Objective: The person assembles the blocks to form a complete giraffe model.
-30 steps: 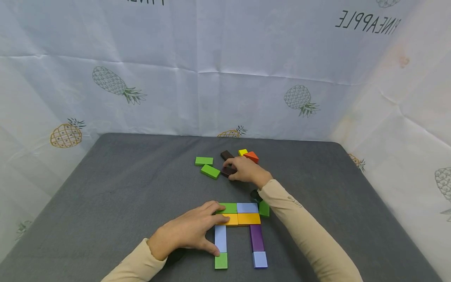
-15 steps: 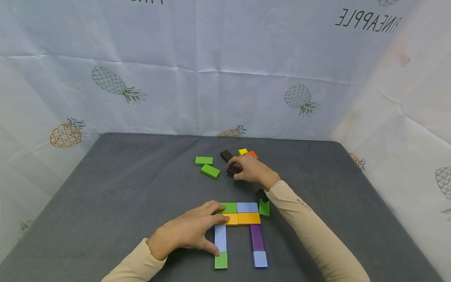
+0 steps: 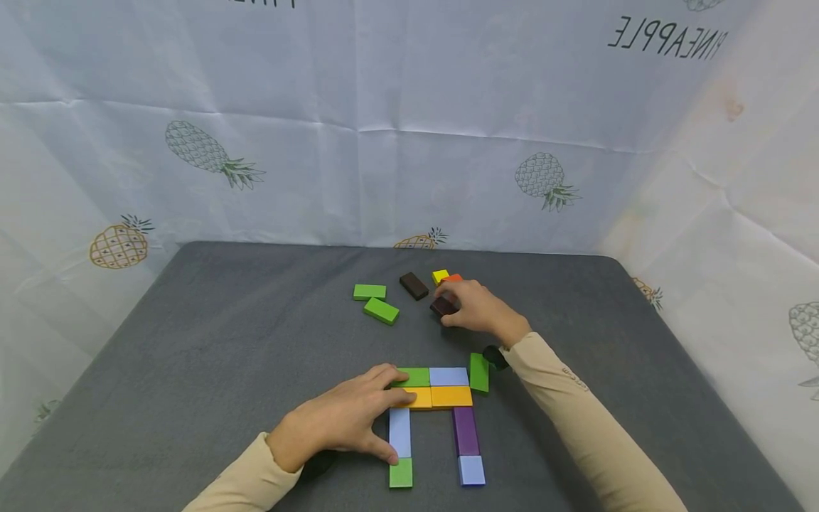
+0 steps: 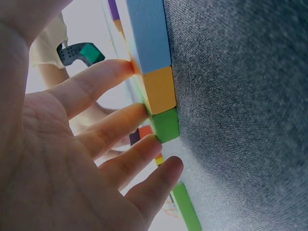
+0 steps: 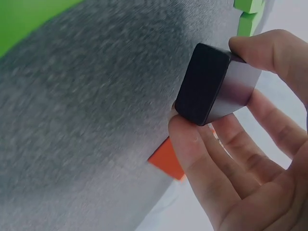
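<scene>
My right hand (image 3: 478,307) pinches a dark brown block (image 5: 211,86) between thumb and fingers, over the far part of the table. My left hand (image 3: 348,410), fingers spread, rests on the left side of a flat block figure. Its fingertips touch a green block (image 3: 414,377) and a yellow-orange block (image 3: 420,400); the thumb is at the lower left green block (image 3: 401,473). The figure also has a blue block (image 3: 448,376), another yellow-orange block (image 3: 451,397), a light blue block (image 3: 399,432), a purple block (image 3: 466,431), a small blue block (image 3: 472,471) and an upright-lying green block (image 3: 479,372).
Beyond the figure lie two loose green blocks, one a green block (image 3: 381,311) set at an angle. A second dark brown block (image 3: 414,286), a yellow block (image 3: 440,276) and a partly hidden orange block (image 5: 167,160) are near my right hand. Grey cloth (image 3: 256,341) covers the table.
My right hand has moved to the right with the dark brown block, away from the loose green blocks and the other brown block. My left hand has stayed in place.
</scene>
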Motion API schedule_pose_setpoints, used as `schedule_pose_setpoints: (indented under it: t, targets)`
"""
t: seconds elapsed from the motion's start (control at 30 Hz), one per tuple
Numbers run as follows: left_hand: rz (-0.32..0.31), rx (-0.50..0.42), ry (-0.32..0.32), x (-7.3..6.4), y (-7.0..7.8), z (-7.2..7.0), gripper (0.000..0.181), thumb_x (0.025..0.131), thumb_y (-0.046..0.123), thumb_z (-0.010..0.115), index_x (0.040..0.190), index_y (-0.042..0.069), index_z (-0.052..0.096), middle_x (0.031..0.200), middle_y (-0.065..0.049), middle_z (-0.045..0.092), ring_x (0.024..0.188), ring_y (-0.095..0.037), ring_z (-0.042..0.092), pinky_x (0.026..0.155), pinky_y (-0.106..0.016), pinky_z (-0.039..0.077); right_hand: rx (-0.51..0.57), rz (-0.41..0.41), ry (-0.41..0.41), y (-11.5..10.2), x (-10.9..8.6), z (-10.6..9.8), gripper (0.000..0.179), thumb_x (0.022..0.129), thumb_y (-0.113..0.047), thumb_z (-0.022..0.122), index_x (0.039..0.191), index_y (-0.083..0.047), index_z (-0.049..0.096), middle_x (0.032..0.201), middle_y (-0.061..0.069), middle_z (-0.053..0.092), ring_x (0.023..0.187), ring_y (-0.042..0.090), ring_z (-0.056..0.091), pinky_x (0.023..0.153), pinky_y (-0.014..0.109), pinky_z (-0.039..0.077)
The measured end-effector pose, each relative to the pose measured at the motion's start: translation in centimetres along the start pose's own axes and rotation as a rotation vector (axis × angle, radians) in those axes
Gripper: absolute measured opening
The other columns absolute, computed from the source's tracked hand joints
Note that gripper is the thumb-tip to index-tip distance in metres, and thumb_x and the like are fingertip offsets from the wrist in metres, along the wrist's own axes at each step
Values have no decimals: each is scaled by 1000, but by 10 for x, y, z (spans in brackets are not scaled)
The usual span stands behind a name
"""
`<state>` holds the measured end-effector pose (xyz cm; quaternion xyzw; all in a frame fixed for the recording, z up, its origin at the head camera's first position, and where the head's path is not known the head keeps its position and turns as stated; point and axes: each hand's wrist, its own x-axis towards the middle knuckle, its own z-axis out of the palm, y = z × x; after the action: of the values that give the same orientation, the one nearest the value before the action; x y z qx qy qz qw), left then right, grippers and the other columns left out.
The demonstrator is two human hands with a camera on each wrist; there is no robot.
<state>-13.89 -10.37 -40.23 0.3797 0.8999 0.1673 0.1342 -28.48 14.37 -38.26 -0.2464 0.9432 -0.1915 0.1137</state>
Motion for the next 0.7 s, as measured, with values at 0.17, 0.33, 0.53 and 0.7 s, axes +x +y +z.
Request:
schedule_pose_setpoints:
  t: [0.17,0.33,0.53,0.7]
  targets:
    - [-5,-1,0,0,0,0,73,72,58,81,134,25,61,146,2,45,131,-14,43,107,-37,46,11,14,6,8,-6,-3,43,86,-17,75,126,-6,61,118,14,66,104,27,64,86,40,56]
    - [-1,-4,3,0,0,0,73,72,59,81,134,25,61,146,3,45,131,-14,43,106,-37,47,28,35,18,16,-10,-3,43,86,-18,76,124,-6,62,116,13,66,102,25,62,86,39,55]
    - [-4,-5,2,0,0,0,73,73,58,81,134,25,61,146,2,45,130,-13,44,106,-37,47,36,54,30,25,-17,-5,44,86,-20,77,124,-6,61,113,14,65,98,26,60,82,39,54]
    - [1,-2,3,0,-1,1,73,73,58,81,134,24,61,146,2,45,130,-14,44,106,-38,47,29,73,31,31,-20,-4,43,86,-19,77,124,-6,62,112,15,65,96,25,60,81,40,53]
